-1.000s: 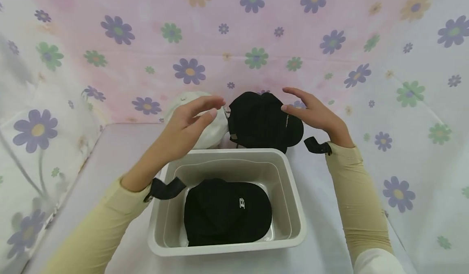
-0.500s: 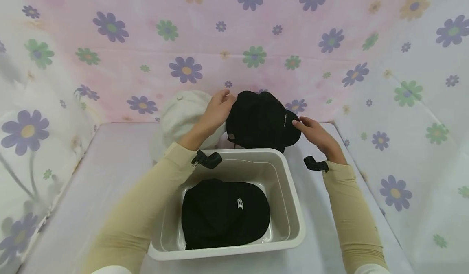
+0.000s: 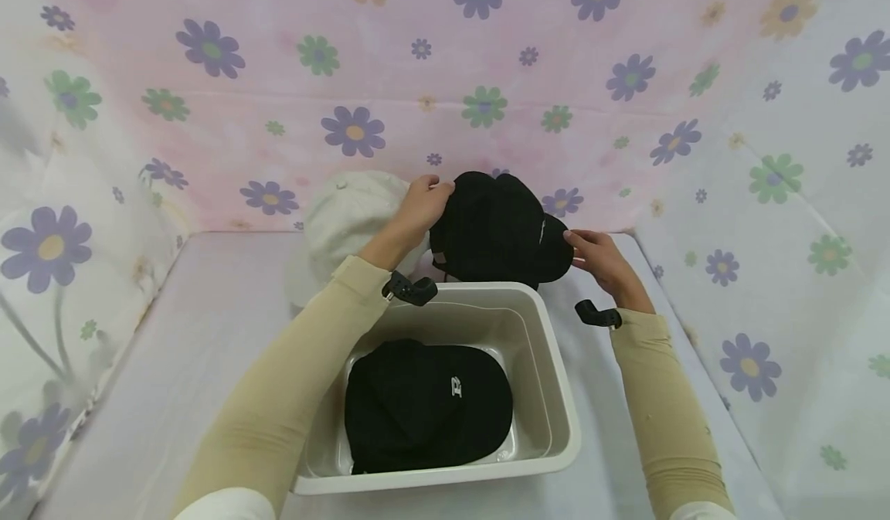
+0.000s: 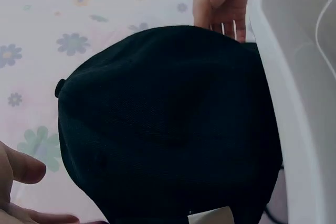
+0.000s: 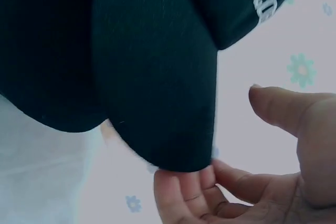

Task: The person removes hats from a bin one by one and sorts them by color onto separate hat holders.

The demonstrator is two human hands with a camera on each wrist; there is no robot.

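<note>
Took in the pale table (image 3: 208, 311), then the beige bin (image 3: 565, 404) with a black cap (image 3: 417, 408) inside. Found the second black cap (image 3: 476, 226) between the bin's back rim and the table's back edge, beside a white cap (image 3: 348, 215). Spotted the left hand (image 3: 420, 207) unclenched at the crown, the right hand (image 3: 601, 261) loose, fingertips (image 5: 168, 184) touching the brim (image 5: 157, 103). Seemed to want thumbs lightly closed, even support at both ends, without denting.

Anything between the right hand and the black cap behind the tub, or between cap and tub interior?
Nothing visible separates the right hand from the black cap; fingertips meet its brim. The tub's far rim stands between cap and interior, where another black cap lies.
</note>
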